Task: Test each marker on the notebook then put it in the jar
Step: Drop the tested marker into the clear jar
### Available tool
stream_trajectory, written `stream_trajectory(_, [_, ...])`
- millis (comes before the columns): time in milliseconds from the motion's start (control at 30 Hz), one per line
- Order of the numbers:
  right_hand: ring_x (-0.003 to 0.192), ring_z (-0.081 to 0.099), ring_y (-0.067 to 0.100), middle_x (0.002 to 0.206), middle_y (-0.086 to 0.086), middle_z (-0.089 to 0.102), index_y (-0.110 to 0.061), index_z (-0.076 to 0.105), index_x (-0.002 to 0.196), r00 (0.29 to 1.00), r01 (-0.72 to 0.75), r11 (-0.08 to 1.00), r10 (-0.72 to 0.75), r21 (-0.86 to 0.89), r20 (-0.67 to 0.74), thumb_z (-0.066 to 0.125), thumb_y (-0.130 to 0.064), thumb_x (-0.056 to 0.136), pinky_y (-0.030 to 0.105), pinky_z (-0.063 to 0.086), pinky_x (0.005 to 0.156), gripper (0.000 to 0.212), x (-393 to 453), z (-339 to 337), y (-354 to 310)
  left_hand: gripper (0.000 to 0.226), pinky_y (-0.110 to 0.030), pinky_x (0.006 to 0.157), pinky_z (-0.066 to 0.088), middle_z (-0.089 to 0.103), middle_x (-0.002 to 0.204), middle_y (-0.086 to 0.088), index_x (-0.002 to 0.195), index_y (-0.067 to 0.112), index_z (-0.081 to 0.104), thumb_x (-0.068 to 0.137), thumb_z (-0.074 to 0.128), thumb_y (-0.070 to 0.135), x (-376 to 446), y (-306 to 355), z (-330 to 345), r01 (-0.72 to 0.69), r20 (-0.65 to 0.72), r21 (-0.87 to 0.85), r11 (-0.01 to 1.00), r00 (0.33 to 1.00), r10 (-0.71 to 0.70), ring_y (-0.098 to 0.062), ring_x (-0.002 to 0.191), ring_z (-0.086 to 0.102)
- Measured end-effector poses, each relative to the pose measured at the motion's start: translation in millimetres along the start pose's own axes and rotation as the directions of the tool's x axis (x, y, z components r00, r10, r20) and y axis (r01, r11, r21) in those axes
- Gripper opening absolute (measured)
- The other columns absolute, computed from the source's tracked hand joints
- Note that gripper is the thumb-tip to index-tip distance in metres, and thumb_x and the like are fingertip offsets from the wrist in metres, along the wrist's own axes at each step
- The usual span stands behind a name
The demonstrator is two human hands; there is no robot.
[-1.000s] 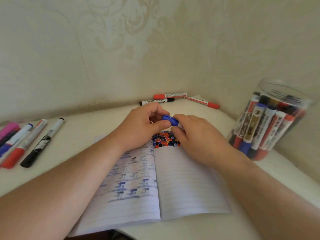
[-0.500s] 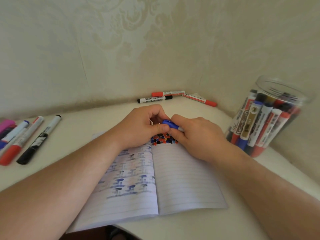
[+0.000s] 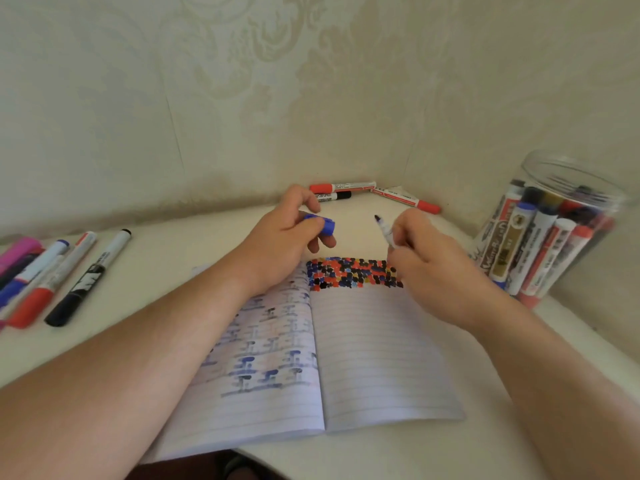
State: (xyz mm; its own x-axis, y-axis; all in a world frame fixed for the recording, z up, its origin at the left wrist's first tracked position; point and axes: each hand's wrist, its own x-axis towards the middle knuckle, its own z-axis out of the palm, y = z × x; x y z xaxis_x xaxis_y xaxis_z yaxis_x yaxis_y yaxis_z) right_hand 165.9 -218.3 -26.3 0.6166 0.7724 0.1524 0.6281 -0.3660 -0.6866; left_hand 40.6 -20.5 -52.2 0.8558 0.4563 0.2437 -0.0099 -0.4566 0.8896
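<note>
Cap [image 3: 323, 226] pinched in my left hand [image 3: 280, 244], marker [image 3: 385, 231] gripped in right hand [image 3: 429, 268], tip bared above notebook [image 3: 381, 355] mid-frame, ready for test dab.

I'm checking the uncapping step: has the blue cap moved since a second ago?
Yes. The left hand has carried the blue cap leftward, off the marker, away from the jar.

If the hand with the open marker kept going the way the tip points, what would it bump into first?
Probably the left hand holding the blue cap; the marker in the right hand tips up-left toward it, though depth is unclear.
</note>
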Motion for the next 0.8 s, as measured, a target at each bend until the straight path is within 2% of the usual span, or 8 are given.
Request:
stream_trajectory(33, [0.081, 0.060, 0.022, 0.089, 0.005, 0.069, -0.028, 0.055, 0.091, 1.000, -0.011, 0.980, 0.017, 0.201, -0.026, 0.041, 0.001, 0.094, 0.038, 0.049, 0.071, 0.032, 0, -4, 0, 0.017, -0.029, 0.077, 0.045, 0.076, 0.092, 0.003, 0.110, 0.032, 0.051, 0.105, 0.045, 0.017, 0, 0, 0, -0.005, -0.006, 0.025, 1.000, 1.000, 0.005, -0.010, 0.079, 0.058])
stream_trajectory(100, [0.093, 0.066, 0.023, 0.102, 0.009, 0.074, -0.027, 0.070, 0.095, 0.999, -0.044, 0.781, 0.037, 0.623, 0.024, 0.033, 0.019, 0.084, 0.037, 0.054, 0.080, 0.061, 4, -14, 4, 0.030, -0.025, 0.078, 0.044, 0.070, 0.090, 0.008, 0.105, 0.036, 0.062, 0.106, 0.042, 0.014, -1, 1, 0, -0.032, 0.025, 0.076, 0.997, 0.999, 0.030, -0.004, 0.077, 0.054])
stream_trajectory(200, [0.088, 0.065, 0.022, 0.102, 0.009, 0.071, -0.029, 0.075, 0.108, 0.995, -0.042, 0.531, -0.052, 0.846, 0.082, 0.051, 0.020, 0.091, 0.033, 0.054, 0.074, 0.058, 8, -22, 11, 0.032, -0.021, 0.087, 0.045, 0.066, 0.098, 0.015, 0.098, 0.039, 0.073, 0.102, 0.051, 0.016, -2, 1, 2, -0.066, 0.172, 0.205, 0.977, 0.985, 0.030, 0.003, 0.092, 0.060])
stream_trajectory(300, [0.058, 0.044, 0.016, 0.069, 0.003, 0.053, -0.026, 0.070, 0.088, 0.992, -0.041, 0.579, -0.073, 0.814, 0.102, 0.079, -0.022, 0.081, 0.024, 0.034, 0.050, 0.012, 8, -16, 14, 0.025, -0.032, 0.099, 0.047, 0.060, 0.107, 0.016, 0.108, 0.053, 0.069, 0.086, 0.061, 0.045, -1, 0, 5, -0.155, 0.322, 0.448, 0.880, 0.947, 0.003, -0.001, 0.105, 0.058])
stream_trajectory(367, [0.049, 0.023, 0.014, 0.056, 0.001, 0.030, -0.020, 0.057, 0.077, 0.984, -0.113, 0.614, -0.043, 0.782, 0.175, 0.081, -0.029, 0.087, 0.025, 0.016, 0.047, 0.027, 10, -11, 20, 0.039, -0.032, 0.102, 0.046, 0.055, 0.112, 0.020, 0.116, 0.058, 0.062, 0.078, 0.063, 0.063, -2, 0, 6, -0.203, 0.370, 0.538, 0.818, 0.929, -0.013, 0.001, 0.111, 0.054])
stream_trajectory(433, [0.049, 0.015, 0.014, 0.056, 0.003, 0.020, -0.018, 0.049, 0.081, 0.981, -0.148, 0.650, 0.000, 0.745, 0.195, 0.069, -0.022, 0.089, 0.025, 0.010, 0.048, 0.022, 11, -7, 19, 0.043, -0.031, 0.104, 0.044, 0.052, 0.116, 0.023, 0.119, 0.059, 0.060, 0.077, 0.070, 0.067, -4, 2, 5, -0.227, 0.392, 0.549, 0.804, 0.920, -0.008, 0.000, 0.116, 0.049])
stream_trajectory(633, [0.045, 0.036, 0.015, 0.052, 0.003, 0.045, -0.012, 0.050, 0.068, 0.995, -0.090, 0.835, 0.054, 0.542, 0.081, 0.071, -0.001, 0.089, 0.021, 0.028, 0.043, 0.031, 8, 9, 17, 0.040, -0.032, 0.103, 0.045, 0.049, 0.117, 0.023, 0.114, 0.057, 0.063, 0.077, 0.077, 0.062, -6, 4, 6, -0.219, 0.385, 0.540, 0.813, 0.923, -0.008, 0.003, 0.114, 0.048])
stream_trajectory(800, [0.050, 0.051, 0.022, 0.057, 0.012, 0.059, -0.012, 0.054, 0.067, 0.991, -0.131, 0.909, 0.129, 0.396, 0.032, 0.077, -0.010, 0.084, 0.028, 0.039, 0.046, 0.029, 8, 14, 17, 0.044, -0.035, 0.101, 0.047, 0.050, 0.117, 0.024, 0.112, 0.058, 0.062, 0.071, 0.073, 0.069, -5, 3, 6, -0.225, 0.393, 0.543, 0.809, 0.919, -0.008, 0.003, 0.113, 0.050])
